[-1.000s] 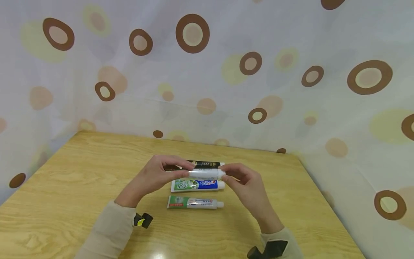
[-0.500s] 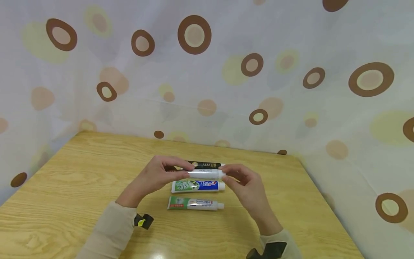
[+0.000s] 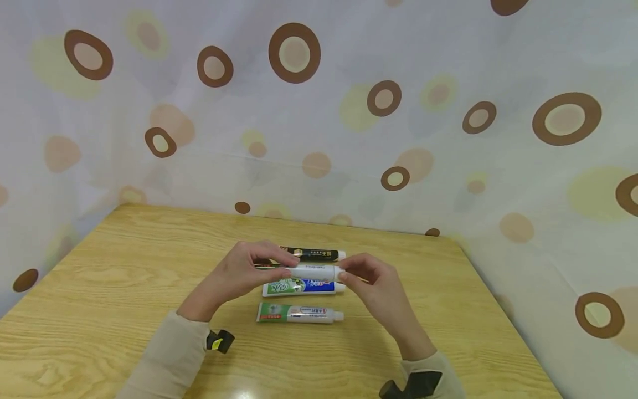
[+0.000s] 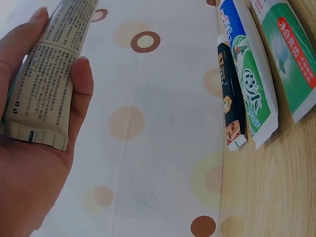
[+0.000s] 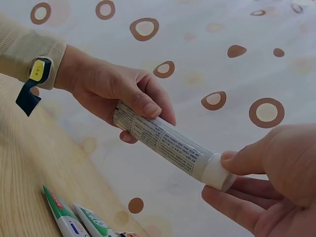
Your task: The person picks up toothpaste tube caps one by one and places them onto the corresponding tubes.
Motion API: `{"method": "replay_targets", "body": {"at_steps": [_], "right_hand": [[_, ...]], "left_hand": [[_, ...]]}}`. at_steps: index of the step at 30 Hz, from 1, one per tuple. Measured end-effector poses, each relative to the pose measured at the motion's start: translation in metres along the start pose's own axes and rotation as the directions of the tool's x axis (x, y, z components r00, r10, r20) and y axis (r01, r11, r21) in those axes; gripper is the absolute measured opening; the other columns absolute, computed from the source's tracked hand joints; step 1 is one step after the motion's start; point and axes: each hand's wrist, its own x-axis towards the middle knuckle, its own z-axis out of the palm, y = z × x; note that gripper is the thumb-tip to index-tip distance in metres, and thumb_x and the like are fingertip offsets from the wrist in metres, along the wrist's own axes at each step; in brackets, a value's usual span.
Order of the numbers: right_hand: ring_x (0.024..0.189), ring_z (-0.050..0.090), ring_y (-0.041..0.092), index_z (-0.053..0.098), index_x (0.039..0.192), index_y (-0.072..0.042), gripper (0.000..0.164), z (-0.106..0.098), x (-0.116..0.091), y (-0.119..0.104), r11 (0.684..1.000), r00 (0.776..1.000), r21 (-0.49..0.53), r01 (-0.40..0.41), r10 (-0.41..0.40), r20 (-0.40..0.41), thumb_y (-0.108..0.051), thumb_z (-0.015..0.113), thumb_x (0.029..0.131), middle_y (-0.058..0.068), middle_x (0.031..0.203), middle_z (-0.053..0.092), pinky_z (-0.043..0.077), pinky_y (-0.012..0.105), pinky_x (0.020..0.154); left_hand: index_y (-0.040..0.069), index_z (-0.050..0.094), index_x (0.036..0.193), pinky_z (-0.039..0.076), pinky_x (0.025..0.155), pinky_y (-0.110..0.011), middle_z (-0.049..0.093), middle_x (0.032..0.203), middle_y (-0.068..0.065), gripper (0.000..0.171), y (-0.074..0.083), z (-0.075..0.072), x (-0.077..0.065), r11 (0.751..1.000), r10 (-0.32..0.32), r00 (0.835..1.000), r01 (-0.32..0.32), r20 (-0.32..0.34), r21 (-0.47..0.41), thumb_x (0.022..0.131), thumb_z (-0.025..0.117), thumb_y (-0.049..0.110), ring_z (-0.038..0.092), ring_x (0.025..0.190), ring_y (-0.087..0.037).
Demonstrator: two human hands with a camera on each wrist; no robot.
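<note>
My left hand (image 3: 244, 271) holds a toothpaste tube (image 3: 313, 272) by its flat crimped end, thumb on one side and fingers on the other. At the tube's other end, my right hand (image 3: 379, 285) pinches the white cap (image 5: 217, 173) between thumb and fingers. The cap sits on the tube. Small printed text covers the side seen in both wrist views. The tube is held level above the table, overlapping the gap between a black toothpaste tube (image 3: 319, 255) and a green-and-blue toothpaste tube (image 3: 299, 287) in the head view. My left fingers hide part of the black one.
Nearest me lies a green-and-white toothpaste tube (image 3: 305, 314), roughly parallel to the other two, caps all to the right. They rest on a wood-grain table (image 3: 124, 266). A white curtain (image 3: 339, 50) with brown rings surrounds its back and sides.
The held tube has come slightly lower in the head view, showing more of the black tube behind it. Both hands keep the same grip throughout.
</note>
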Motion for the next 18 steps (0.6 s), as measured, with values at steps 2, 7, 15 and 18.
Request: {"method": "replay_targets", "body": {"at_steps": [2, 7, 15, 18], "right_hand": [[0.101, 0.067, 0.016, 0.069, 0.107, -0.014, 0.014, -0.001, 0.000, 0.000, 1.000, 1.000, -0.005, -0.006, 0.006, 0.009, -0.014, 0.070, 0.093, 0.005, 0.113, 0.070, 0.056, 0.025, 0.084], [0.102, 0.068, 0.017, 0.070, 0.109, -0.012, 0.016, -0.004, 0.001, 0.003, 1.000, 0.999, -0.001, -0.023, 0.023, 0.031, -0.012, 0.070, 0.092, 0.007, 0.114, 0.070, 0.057, 0.025, 0.081], [0.102, 0.068, 0.019, 0.070, 0.111, -0.013, 0.018, -0.008, -0.001, 0.010, 0.995, 0.993, -0.022, -0.098, 0.099, 0.063, -0.013, 0.070, 0.093, 0.007, 0.113, 0.070, 0.056, 0.025, 0.083], [0.102, 0.069, 0.020, 0.070, 0.111, -0.011, 0.019, -0.010, -0.003, 0.012, 0.993, 0.991, -0.024, -0.112, 0.114, 0.073, -0.012, 0.071, 0.092, 0.009, 0.112, 0.070, 0.056, 0.026, 0.084]], "left_hand": [[0.021, 0.079, 0.105, 0.057, 0.074, -0.026, 0.074, 0.110, 0.002, 0.019, 0.000, 0.000, 0.000, 1.000, 0.010, 1.000, -0.010, 0.002, 0.016, 0.087, 0.077, 0.019, 0.067, 0.099, -0.009], [0.022, 0.079, 0.105, 0.051, 0.062, -0.024, 0.074, 0.107, 0.004, 0.018, -0.002, 0.003, 0.003, 0.998, 0.022, 0.999, -0.024, 0.030, 0.053, 0.087, 0.077, 0.019, 0.063, 0.085, -0.009], [0.020, 0.079, 0.105, 0.058, 0.079, -0.028, 0.074, 0.113, 0.004, 0.021, -0.006, 0.004, -0.001, 0.996, 0.051, 0.994, -0.058, 0.100, 0.073, 0.085, 0.078, 0.012, 0.067, 0.106, -0.011], [0.018, 0.079, 0.104, 0.057, 0.084, -0.029, 0.074, 0.114, 0.002, 0.022, -0.007, 0.004, -0.003, 0.990, 0.106, 0.988, -0.115, 0.112, 0.079, 0.085, 0.078, 0.008, 0.066, 0.110, -0.013]]}}
